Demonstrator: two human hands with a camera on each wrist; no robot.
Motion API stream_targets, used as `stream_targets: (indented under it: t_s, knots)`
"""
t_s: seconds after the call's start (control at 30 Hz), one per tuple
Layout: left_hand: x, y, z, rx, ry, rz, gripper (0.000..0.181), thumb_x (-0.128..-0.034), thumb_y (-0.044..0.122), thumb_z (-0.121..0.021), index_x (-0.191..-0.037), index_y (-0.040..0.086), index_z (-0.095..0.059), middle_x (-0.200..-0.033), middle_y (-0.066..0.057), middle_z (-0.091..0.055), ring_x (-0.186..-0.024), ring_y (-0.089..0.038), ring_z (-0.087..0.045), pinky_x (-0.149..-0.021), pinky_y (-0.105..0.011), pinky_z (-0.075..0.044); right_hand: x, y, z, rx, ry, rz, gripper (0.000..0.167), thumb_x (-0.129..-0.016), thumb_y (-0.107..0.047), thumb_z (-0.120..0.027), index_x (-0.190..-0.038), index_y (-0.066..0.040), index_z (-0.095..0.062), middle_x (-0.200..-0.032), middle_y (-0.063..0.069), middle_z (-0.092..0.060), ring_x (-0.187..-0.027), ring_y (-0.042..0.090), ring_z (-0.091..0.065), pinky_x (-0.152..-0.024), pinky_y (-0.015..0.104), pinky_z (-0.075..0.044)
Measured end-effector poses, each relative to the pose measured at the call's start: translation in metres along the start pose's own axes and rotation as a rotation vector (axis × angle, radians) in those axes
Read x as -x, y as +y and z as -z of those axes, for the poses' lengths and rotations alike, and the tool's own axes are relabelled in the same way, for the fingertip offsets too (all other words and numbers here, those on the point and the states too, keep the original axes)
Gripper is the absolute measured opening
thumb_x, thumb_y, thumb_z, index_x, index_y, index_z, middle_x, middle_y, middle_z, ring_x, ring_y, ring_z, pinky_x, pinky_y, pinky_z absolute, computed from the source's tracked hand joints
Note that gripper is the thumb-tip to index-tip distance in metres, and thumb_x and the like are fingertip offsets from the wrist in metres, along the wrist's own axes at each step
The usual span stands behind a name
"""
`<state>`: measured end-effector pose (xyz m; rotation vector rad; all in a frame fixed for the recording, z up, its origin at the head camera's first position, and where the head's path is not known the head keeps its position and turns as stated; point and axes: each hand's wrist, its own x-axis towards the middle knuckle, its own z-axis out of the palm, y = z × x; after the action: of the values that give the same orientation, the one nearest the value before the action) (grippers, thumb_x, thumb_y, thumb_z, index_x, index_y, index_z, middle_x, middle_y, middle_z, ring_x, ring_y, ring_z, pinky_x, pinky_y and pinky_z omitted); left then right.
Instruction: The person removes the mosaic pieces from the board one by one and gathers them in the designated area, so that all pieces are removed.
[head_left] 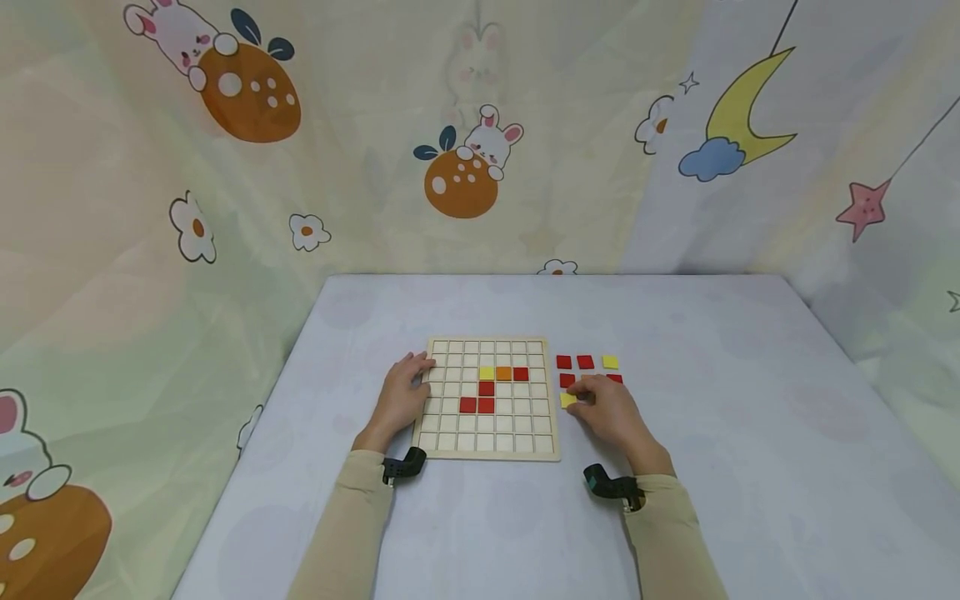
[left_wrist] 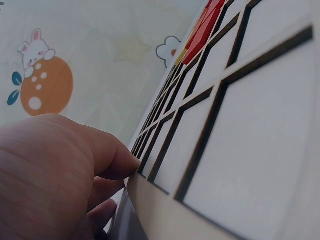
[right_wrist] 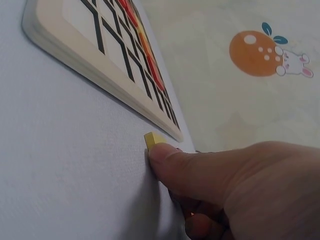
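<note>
A wooden grid board (head_left: 442, 455) lies on the table, holding a yellow tile (head_left: 487, 373), an orange tile (head_left: 503, 373) and several red tiles (head_left: 486, 405). At the board's left edge rests my left hand (head_left: 400, 394), its fingertips touching the frame; the left wrist view shows the hand (left_wrist: 55, 170) against that edge too. Right of the board, my right hand (head_left: 611, 414) pinches a yellow tile (head_left: 567, 400) between thumb and fingers. In the right wrist view this tile (right_wrist: 153, 140) sticks out past the thumb of the hand (right_wrist: 235, 185), close to the table surface.
Beyond my right hand lie loose red tiles (head_left: 585, 362) and another yellow tile (head_left: 610, 362), partly in rows beside the board. The white-covered table (head_left: 750, 400) reaches back to a printed cloth backdrop (head_left: 360, 125).
</note>
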<state>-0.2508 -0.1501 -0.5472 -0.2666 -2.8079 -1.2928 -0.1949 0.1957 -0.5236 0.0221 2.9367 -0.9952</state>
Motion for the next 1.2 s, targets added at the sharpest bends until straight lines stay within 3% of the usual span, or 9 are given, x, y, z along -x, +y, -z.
stream_targets:
  t_s: [0.3, 0.63, 0.8, 0.93, 1.2]
  knots:
    - [0.001, 0.0, 0.0, -0.001, 0.001, 0.008, 0.04, -0.0924, 0.005, -0.053, -0.132, 0.007, -0.061, -0.15, -0.009, -0.045, -0.146, -0.028, -0.025, -0.124, -0.042, -0.013, 0.001, -0.001, 0.002, -0.006, -0.012, -0.003, 0.032, -0.084, -0.015, -0.077, -0.114, -0.008, -0.07, -0.111, 0.01, -0.065, -0.101, 0.026, -0.057, -0.092, 0.044, -0.055]
    - [0.0, 0.001, -0.001, -0.003, 0.004, 0.003, 0.04, -0.0922, 0.005, -0.053, -0.132, 0.006, -0.06, -0.15, -0.01, -0.045, -0.146, -0.029, -0.025, -0.124, -0.042, -0.013, 0.0, 0.002, 0.003, -0.025, -0.005, 0.007, 0.029, -0.083, -0.015, -0.078, -0.111, -0.01, -0.071, -0.096, 0.004, -0.064, -0.09, 0.022, -0.054, -0.077, 0.033, -0.052]
    - [0.001, 0.002, 0.0, 0.003, 0.007, 0.004, 0.039, -0.093, 0.005, -0.052, -0.132, 0.006, -0.06, -0.15, -0.009, -0.045, -0.147, -0.027, -0.024, -0.124, -0.041, -0.011, 0.0, 0.002, 0.004, -0.023, 0.056, 0.002, 0.024, -0.086, -0.016, -0.075, -0.108, -0.009, -0.071, -0.092, 0.005, -0.064, -0.086, 0.022, -0.054, -0.071, 0.031, -0.048]
    - [0.001, 0.002, 0.0, 0.004, 0.011, 0.006, 0.039, -0.0931, 0.006, -0.052, -0.131, 0.006, -0.061, -0.15, -0.008, -0.045, -0.147, -0.026, -0.024, -0.124, -0.039, -0.01, -0.001, 0.001, 0.003, -0.047, 0.116, -0.011, 0.024, -0.089, -0.02, -0.07, -0.11, -0.007, -0.07, -0.097, 0.006, -0.065, -0.088, 0.023, -0.056, -0.074, 0.032, -0.05]
    - [0.001, 0.002, 0.0, 0.015, 0.008, 0.009, 0.039, -0.0933, 0.005, -0.052, -0.131, 0.006, -0.061, -0.15, -0.009, -0.045, -0.146, -0.027, -0.025, -0.124, -0.04, -0.011, -0.007, -0.003, -0.007, -0.092, 0.14, 0.063, 0.023, -0.092, -0.021, -0.068, -0.111, -0.008, -0.07, -0.104, 0.007, -0.066, -0.09, 0.022, -0.058, -0.078, 0.034, -0.055]
